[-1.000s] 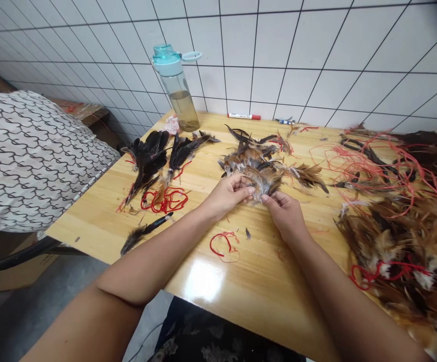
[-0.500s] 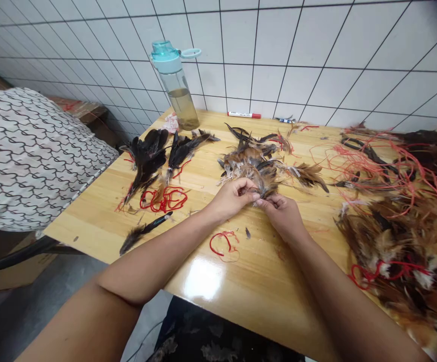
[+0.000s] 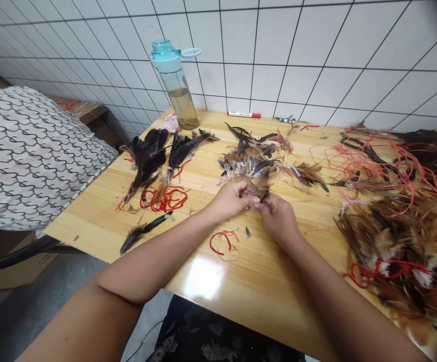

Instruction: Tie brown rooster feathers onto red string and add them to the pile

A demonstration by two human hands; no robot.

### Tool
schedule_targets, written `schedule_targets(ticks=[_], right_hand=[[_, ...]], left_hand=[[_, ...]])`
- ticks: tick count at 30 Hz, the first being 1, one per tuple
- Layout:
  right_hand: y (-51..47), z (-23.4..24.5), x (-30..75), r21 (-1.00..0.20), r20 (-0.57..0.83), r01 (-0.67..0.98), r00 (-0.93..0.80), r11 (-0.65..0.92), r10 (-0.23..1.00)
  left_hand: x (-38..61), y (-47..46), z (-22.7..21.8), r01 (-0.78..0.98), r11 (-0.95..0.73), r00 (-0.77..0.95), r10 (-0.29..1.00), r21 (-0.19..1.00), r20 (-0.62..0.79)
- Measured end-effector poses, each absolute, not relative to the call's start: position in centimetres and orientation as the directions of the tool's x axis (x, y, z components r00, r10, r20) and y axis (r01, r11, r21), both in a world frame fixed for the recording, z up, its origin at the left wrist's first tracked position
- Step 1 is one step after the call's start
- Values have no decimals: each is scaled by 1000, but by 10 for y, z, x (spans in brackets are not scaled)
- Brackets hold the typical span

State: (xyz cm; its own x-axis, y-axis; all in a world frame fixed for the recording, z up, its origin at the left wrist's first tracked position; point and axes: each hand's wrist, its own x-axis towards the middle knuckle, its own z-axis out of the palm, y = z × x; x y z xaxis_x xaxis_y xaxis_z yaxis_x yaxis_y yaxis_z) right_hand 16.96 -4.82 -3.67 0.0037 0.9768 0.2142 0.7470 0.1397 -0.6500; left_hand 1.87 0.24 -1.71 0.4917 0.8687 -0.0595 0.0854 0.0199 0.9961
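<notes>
No writing is legible on the red-capped marker lying against the white tile wall. Over a glossy wooden table, the left hand and right hand are pinching closed on a tuft of brown feathers, just before a feather pile, sitting closer together than a moment ago.

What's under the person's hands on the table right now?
The left hand and right hand pinch a small tuft of brown feathers just above the wooden tabletop. The fingers and tuft cover the wood directly beneath, so nothing there can be seen.
</notes>
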Motion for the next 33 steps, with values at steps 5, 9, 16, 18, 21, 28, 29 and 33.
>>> schedule_targets(ticks=[5, 9, 16, 18, 21, 28, 29, 33], right_hand=[[-52, -40, 166, -540, 218, 837, 41, 86, 975], [-53, -40, 166, -594, 249, 797, 59, 105, 967], [-48, -35, 170, -876, 179, 468, 97, 114, 979], [-47, -33, 171, -924, 103, 378, 104, 57, 989], [-46, -31, 173, -958, 22, 288, 95, -6, 995], [-47, -27, 175, -966, 0, 257, 61, -16, 998], [-47, -26, 176, -970, -2, 242, 53, -14, 999], [-47, -25, 178, -986, -20, 164, 34, -26, 999]], left_hand=[[20, -1, -14, 336, -278, 454, 885, 900, 103], [21, -4, -14, 338, -328, 459, 876, 882, 150], [20, 3, -13, 51, 80, 367, 926, 995, -94], [18, 5, -12, -74, 180, 378, 915, 981, -139], [17, 7, -10, -182, 265, 406, 898, 947, -173], [17, 7, -9, -218, 298, 428, 885, 929, -183], [17, 7, -9, -220, 299, 430, 884, 928, -183], [17, 6, -8, -211, 294, 444, 879, 932, -176]])
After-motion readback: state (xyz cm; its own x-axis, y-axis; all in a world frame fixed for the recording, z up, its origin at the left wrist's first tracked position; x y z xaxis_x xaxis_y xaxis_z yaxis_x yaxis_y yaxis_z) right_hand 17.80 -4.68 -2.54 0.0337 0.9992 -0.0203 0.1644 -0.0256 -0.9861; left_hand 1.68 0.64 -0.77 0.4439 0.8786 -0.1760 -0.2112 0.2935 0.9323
